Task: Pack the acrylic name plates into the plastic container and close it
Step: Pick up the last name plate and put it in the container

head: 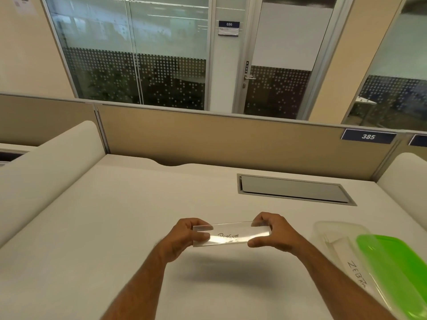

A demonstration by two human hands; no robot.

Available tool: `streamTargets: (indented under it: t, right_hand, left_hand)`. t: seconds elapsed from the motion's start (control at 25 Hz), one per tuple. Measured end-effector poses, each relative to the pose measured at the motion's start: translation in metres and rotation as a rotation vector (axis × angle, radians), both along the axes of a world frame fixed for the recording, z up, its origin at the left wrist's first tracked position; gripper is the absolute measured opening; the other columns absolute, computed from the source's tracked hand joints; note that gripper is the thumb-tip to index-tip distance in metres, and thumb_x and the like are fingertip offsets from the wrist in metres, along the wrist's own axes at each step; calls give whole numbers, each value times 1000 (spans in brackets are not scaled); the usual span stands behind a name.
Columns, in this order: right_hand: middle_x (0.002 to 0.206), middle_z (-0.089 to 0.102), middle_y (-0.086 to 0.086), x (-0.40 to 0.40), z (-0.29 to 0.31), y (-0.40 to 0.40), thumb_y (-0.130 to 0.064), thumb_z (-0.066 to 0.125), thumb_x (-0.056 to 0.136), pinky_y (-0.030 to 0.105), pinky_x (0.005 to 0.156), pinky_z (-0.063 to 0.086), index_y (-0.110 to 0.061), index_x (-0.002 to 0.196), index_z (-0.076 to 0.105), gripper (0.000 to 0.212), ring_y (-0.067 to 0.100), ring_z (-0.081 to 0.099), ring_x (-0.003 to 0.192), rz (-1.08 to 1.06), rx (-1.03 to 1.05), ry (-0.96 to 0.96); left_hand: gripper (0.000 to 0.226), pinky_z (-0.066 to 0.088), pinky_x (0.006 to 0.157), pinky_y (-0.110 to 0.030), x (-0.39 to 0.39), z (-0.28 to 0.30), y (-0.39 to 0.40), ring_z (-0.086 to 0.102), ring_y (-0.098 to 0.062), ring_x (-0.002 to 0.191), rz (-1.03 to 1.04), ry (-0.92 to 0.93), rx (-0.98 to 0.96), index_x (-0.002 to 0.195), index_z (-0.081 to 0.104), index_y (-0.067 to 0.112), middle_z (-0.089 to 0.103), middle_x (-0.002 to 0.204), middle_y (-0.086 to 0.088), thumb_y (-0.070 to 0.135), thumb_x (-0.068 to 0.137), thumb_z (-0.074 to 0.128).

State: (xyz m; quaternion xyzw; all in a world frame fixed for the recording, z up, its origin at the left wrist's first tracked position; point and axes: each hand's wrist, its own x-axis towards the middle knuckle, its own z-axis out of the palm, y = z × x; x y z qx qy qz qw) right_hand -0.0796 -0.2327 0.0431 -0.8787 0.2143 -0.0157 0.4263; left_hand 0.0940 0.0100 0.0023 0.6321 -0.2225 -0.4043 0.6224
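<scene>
The clear acrylic name plate marked "PENGUIN" is held above the desk, lifted clear of it, as the shadow cast on the surface below suggests. Its long axis runs left to right across the view, tilted slightly up toward the right; the lettering reads upright toward the wearer, and the broad face is turned up and toward the camera. The plate's left end is pinched by the left hand, thumb on the near face and fingers curled behind the far edge. The right end is gripped in the same way by the right hand.

To the right of the PENGUIN plate, and well apart from it, the clear plastic container stands open on the desk. A second plate marked "ZEBRA" is seen lying inside it. The green lid lies over the container's right portion; whether it rests on the rim or merely beside it cannot be told.

The task is judged partly done: one plate is packed, one is in hand, and the closing remains. Beyond the PENGUIN plate, a grey cable hatch is set into the desk.
</scene>
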Motion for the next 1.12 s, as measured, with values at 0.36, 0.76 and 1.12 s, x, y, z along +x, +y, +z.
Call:
streamTargets:
  t: [0.36,0.76,1.12]
  right_hand:
    - [105,65,-12,-17,9,-10,-42,97,44,29,68,62,-28,97,62,65,15,66,91,17,-86,50]
    - [114,68,-13,-22,23,-4,-67,76,58,23,80,52,-35,123,60,74,7,59,94,295,-558,286]
    - [97,67,-1,-71,53,-53,-71,69,58,30,63,44,-25,95,60,60,21,56,79,-369,-676,241]
  left_hand:
    - [41,54,74,-26,-13,7,-19,71,-27,96,13,-142,-49,100,75,0,75,104,-16,4,60,80]
    - [39,58,81,-34,-45,18,-55,69,-23,100,-88,-422,0,100,77,15,76,102,-3,19,61,80]
    - [91,17,122,-37,-62,-20,-69,16,-15,149,-44,-952,482,154,19,22,22,161,4,68,83,53]
